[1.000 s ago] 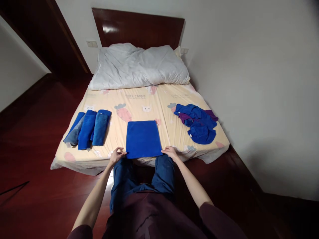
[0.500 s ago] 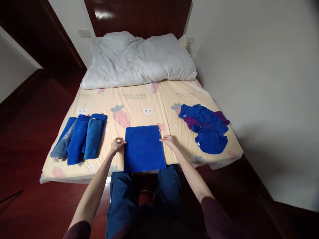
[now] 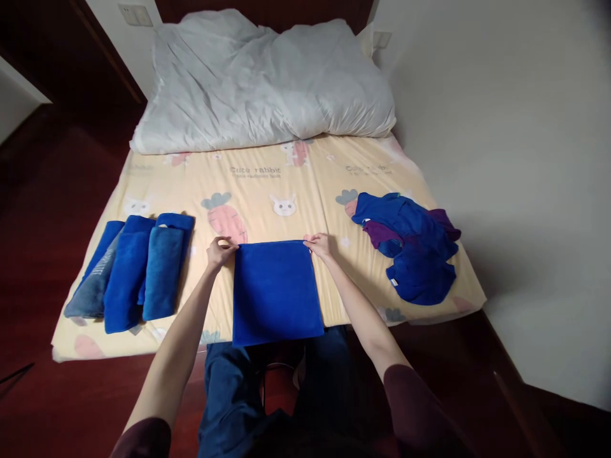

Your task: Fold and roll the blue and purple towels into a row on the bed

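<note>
A blue towel [image 3: 277,292] lies spread flat in a near square at the front of the bed, its near edge hanging a little past the mattress edge. My left hand [image 3: 221,252] pinches its far left corner. At the far right corner, my right hand [image 3: 319,245] pinches the cloth between thumb and fingers. To the left, several folded blue and grey-blue towels [image 3: 128,273] lie side by side. A loose heap of blue and purple cloths [image 3: 410,242] sits to the right, one showing a small white tag.
The bed [image 3: 181,178] has a cream sheet printed with carrots and rabbits. A bunched white quilt [image 3: 272,83] covers its head end. A grey-white wall [image 3: 515,191] runs along the right side, and dark red floor [image 3: 42,254] shows on the left.
Both hands have moved from the towel's side edges up to its far corners. The view has tilted down and come closer to the bed.
</note>
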Motion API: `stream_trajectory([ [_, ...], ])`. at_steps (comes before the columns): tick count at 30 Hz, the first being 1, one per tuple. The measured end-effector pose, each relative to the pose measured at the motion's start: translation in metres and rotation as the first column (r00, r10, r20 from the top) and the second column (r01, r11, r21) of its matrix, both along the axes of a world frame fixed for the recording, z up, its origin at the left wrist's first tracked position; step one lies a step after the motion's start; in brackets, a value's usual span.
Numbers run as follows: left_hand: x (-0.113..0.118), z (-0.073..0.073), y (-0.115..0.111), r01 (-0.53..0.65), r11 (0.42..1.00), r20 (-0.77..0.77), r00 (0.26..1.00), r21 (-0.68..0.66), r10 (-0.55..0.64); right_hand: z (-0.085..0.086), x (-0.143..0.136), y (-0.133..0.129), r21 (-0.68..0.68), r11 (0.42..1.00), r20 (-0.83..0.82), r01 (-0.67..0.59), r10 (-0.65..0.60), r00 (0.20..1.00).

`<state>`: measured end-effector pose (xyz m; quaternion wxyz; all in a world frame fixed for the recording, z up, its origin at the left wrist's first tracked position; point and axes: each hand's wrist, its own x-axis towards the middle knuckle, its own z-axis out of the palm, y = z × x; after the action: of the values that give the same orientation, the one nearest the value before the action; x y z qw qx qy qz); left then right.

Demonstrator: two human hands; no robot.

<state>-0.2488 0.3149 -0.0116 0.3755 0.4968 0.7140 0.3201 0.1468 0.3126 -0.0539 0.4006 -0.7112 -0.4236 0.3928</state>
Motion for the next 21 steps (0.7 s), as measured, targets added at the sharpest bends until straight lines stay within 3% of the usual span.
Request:
stream_trajectory([
  [6,0.002,0.001,0.005,0.004,1.0,-0.02,1.0,0.012,-0.004,0.01,0.004,0.005,0.023,1.0,0.095,-0.006,0.004,0.995],
  [13,0.01,-0.003,0.007,-0.011,1.0,-0.134,0.991,0.015,0.013,0.018,-0.004,0.007,-0.033,0.999,0.357,0.002,0.009,0.934],
  [17,0.014,0.0,0.008,0.137,0.99,-0.226,0.963,-0.044,-0.143,0.022,-0.008,0.002,-0.055,0.996,0.361,-0.072,0.087,0.928],
  [21,0.02,0.005,0.015,0.333,0.933,-0.404,0.842,-0.132,-0.358,0.025,-0.005,0.002,-0.11,0.972,0.327,-0.207,0.233,0.916],
])
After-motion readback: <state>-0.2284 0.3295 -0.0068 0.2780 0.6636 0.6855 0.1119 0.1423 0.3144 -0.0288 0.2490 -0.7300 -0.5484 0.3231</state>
